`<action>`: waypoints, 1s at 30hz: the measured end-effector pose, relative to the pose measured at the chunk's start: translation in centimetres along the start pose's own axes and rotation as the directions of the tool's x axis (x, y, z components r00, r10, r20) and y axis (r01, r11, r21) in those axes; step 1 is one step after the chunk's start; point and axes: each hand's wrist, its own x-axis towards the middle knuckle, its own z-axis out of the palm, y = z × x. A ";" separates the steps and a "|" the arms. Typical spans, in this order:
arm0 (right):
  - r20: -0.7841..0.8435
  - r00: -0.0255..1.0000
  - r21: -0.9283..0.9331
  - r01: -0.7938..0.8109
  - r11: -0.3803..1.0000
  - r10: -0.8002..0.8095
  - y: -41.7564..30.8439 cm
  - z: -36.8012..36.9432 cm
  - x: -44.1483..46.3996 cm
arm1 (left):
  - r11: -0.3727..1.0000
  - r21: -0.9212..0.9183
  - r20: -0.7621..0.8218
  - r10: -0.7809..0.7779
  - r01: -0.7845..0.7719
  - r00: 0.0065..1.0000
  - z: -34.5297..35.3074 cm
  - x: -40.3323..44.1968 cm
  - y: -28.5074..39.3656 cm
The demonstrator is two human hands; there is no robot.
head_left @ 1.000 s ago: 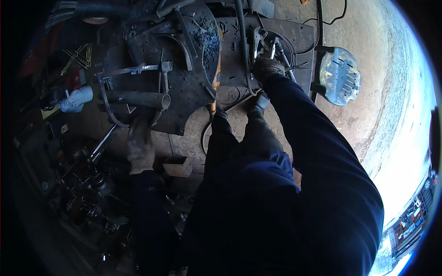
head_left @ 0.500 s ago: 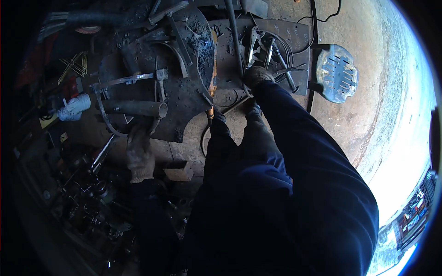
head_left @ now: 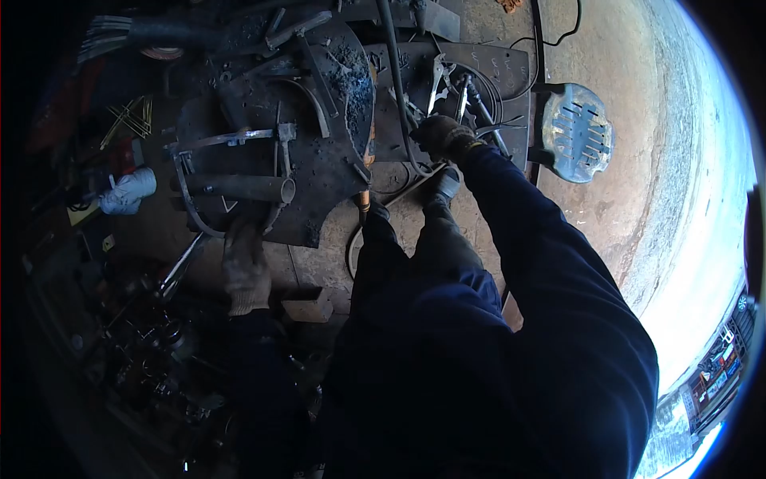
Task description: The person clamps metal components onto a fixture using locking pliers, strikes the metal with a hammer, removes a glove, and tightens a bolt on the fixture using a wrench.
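My gloved left hand (head_left: 246, 267) rests at the near edge of the dark metal table (head_left: 319, 180), beside the curved end of a bent metal frame (head_left: 187, 191). Its fingertips are too dark to make out. A thick pipe (head_left: 239, 188) lies across the table just beyond it. At the right, my gloved right hand (head_left: 440, 136) is over the marked steel plate (head_left: 511, 76), close to the hanging hose (head_left: 392, 64). Its fingers are curled, and what they hold, if anything, is hidden. Locking pliers (head_left: 436, 80) and a coiled cable (head_left: 488, 84) lie just past it.
A metal seat (head_left: 577, 133) stands right of the plate. Dark debris (head_left: 349, 80) and flat bars (head_left: 317, 72) lie on the table. A wooden block (head_left: 308, 306) is on the floor near my left forearm. A pale blue glove (head_left: 129, 191) is at the far left.
My right hand has moved left, off the tools on the plate and toward the hose. My left hand has stayed near the table edge.
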 end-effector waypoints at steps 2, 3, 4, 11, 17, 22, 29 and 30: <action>-0.024 0.999 -0.138 -0.036 0.990 0.032 -0.8 0.6 0.0 | 0.999 0.017 0.018 -0.047 0.047 0.999 -0.2 0.1 0.5; -0.046 0.997 -0.267 -0.076 0.961 0.066 -1.2 1.2 0.2 | 0.999 0.021 0.010 -0.044 0.044 0.999 -0.2 0.1 0.4; -0.073 0.988 -0.249 -0.150 0.957 0.135 -1.0 2.1 0.4 | 0.999 0.018 0.004 -0.038 0.038 0.999 -0.1 0.0 0.3; -0.328 0.874 0.014 -0.375 0.927 0.358 -3.3 1.8 -0.6 | 0.999 0.052 -0.001 0.016 -0.016 1.000 0.2 -0.2 -0.4; -0.413 0.860 -0.091 -0.367 0.926 0.300 -5.0 -2.6 1.4 | 1.000 0.001 -0.006 -0.024 0.024 1.000 0.0 -0.1 0.3; -0.359 0.865 -0.131 -0.417 0.899 0.349 2.4 0.8 8.6 | 1.000 -0.001 0.024 -0.019 0.019 1.000 -0.1 -0.2 0.3; -0.364 0.832 -0.080 -0.475 0.876 0.418 1.0 0.4 7.5 | 0.997 -0.020 -0.041 -0.070 0.070 0.997 -0.6 0.1 1.5; -0.410 0.786 -0.026 -0.517 0.855 0.463 0.7 -0.1 6.9 | 0.998 -0.018 -0.046 -0.067 0.067 0.997 -0.5 0.1 1.5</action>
